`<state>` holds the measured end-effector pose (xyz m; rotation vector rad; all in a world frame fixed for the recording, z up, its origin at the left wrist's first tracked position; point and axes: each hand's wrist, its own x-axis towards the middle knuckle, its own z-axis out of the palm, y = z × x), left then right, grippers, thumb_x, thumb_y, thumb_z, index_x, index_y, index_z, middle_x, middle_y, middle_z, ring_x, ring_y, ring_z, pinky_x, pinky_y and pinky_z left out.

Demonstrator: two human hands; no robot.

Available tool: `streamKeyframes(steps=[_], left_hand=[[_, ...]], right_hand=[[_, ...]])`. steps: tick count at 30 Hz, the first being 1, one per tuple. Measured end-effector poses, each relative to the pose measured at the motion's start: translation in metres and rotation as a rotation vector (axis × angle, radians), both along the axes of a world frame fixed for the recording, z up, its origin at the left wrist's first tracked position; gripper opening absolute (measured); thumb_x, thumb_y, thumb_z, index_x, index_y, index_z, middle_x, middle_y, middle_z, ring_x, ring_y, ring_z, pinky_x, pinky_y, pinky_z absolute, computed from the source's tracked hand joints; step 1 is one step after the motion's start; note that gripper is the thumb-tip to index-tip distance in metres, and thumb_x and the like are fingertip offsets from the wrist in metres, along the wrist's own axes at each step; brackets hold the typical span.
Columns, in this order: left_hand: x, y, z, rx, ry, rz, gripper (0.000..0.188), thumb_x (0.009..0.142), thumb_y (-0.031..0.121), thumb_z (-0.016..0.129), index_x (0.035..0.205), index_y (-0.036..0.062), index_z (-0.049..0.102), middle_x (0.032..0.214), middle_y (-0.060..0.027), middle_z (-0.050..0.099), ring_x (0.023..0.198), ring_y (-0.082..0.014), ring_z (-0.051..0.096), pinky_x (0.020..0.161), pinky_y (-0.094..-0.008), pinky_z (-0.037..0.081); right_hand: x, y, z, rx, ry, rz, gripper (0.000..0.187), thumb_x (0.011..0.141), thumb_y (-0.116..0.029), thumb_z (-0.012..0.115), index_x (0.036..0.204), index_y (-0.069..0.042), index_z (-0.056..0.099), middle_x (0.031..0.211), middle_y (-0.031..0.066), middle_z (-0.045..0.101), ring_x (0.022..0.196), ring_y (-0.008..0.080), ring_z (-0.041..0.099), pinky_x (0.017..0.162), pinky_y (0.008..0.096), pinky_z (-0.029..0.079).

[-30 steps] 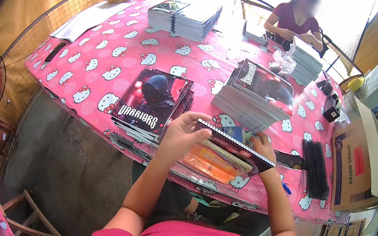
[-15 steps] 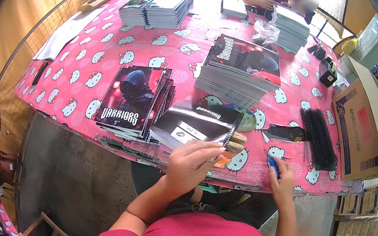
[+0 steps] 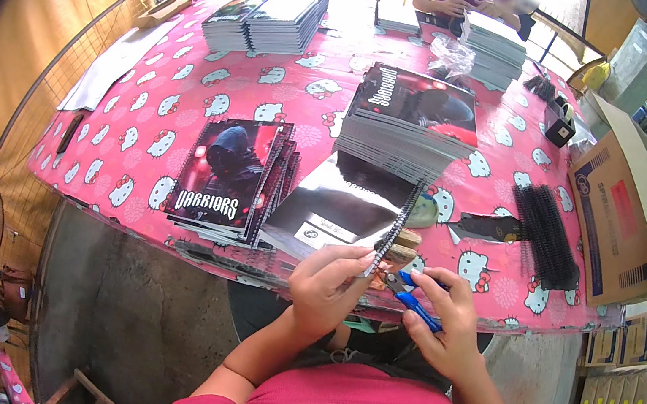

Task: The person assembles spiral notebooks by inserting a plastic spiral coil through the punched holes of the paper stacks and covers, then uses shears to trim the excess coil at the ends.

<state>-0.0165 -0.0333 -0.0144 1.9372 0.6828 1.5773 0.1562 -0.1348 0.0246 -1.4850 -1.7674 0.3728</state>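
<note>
A dark-covered spiral notebook lies tilted in front of me, its black coil binding along the right edge. My left hand pinches the notebook's near right corner, at the lower end of the coil. In my right hand is a pair of blue-handled cutting pliers, handles spread, jaws close to that coil end. Left of the notebook rests a pile of spiral notebooks with a hooded figure on the cover. Behind it rises a taller stack of notebooks.
Black plastic coils lie in a bundle at the right, beside an open cardboard box. More notebook stacks stand at the far left. Across the pink patterned table, another person sits behind a paper stack.
My right hand has moved left and up with the pliers, from the table's edge to the coil end. The notebook now lies flatter, its cover more in view.
</note>
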Motion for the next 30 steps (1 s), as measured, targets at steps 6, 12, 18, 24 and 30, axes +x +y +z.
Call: streamKeyframes(steps=[6, 12, 18, 24, 30], left_hand=[[-0.003, 0.007, -0.001, 0.182, 0.015, 0.009, 0.023, 0.068, -0.007, 0.075, 0.090, -0.0028, 0.067, 0.088, -0.0161, 0.068, 0.080, -0.0268, 0.068, 0.067, -0.0326, 0.055], [-0.009, 0.020, 0.007, 0.325, 0.033, 0.146, 0.020, 0.070, -0.002, 0.077, 0.088, 0.0000, 0.068, 0.085, -0.0120, 0.069, 0.078, -0.0237, 0.068, 0.069, -0.0329, 0.055], [-0.081, 0.058, 0.073, 0.226, -0.550, 0.779, 0.017, 0.075, -0.002, 0.076, 0.090, -0.0030, 0.066, 0.095, -0.0127, 0.068, 0.080, -0.0170, 0.062, 0.073, -0.0289, 0.050], [-0.183, 0.107, 0.125, 0.915, -0.222, 0.921, 0.017, 0.092, 0.008, 0.054, 0.090, -0.0036, 0.066, 0.086, -0.0130, 0.066, 0.075, -0.0169, 0.061, 0.065, -0.0280, 0.048], [-0.128, 0.197, 0.097, 0.355, 0.876, 0.453, 0.042, 0.095, 0.035, 0.050, 0.127, 0.0085, 0.051, 0.123, -0.0160, 0.054, 0.117, -0.0268, 0.049, 0.105, -0.0549, 0.024]], right_hand=[[0.022, 0.010, -0.014, -0.582, 0.839, 0.272, 0.037, 0.093, -0.022, 0.056, 0.119, 0.004, 0.058, 0.105, 0.0182, 0.062, 0.091, 0.0262, 0.064, 0.070, 0.0325, 0.055], [0.008, 0.009, -0.031, -0.631, 1.140, 0.224, 0.037, 0.097, -0.024, 0.051, 0.118, 0.005, 0.058, 0.101, 0.0146, 0.065, 0.088, 0.0198, 0.066, 0.074, 0.0290, 0.053], [0.094, 0.008, -0.085, -0.160, -0.226, -0.487, 0.041, 0.086, -0.024, 0.064, 0.117, 0.001, 0.059, 0.110, 0.0192, 0.062, 0.104, 0.0325, 0.058, 0.090, 0.0416, 0.043], [0.131, 0.068, -0.073, 0.007, -0.088, -0.371, 0.041, 0.079, -0.026, 0.069, 0.109, 0.001, 0.063, 0.106, 0.0192, 0.062, 0.099, 0.0327, 0.059, 0.086, 0.0401, 0.045], [0.148, 0.208, -0.015, -0.174, 0.593, -0.623, 0.053, 0.089, -0.053, 0.059, 0.092, 0.000, 0.065, 0.085, 0.0029, 0.063, 0.071, 0.0159, 0.054, 0.059, 0.0287, 0.041]])
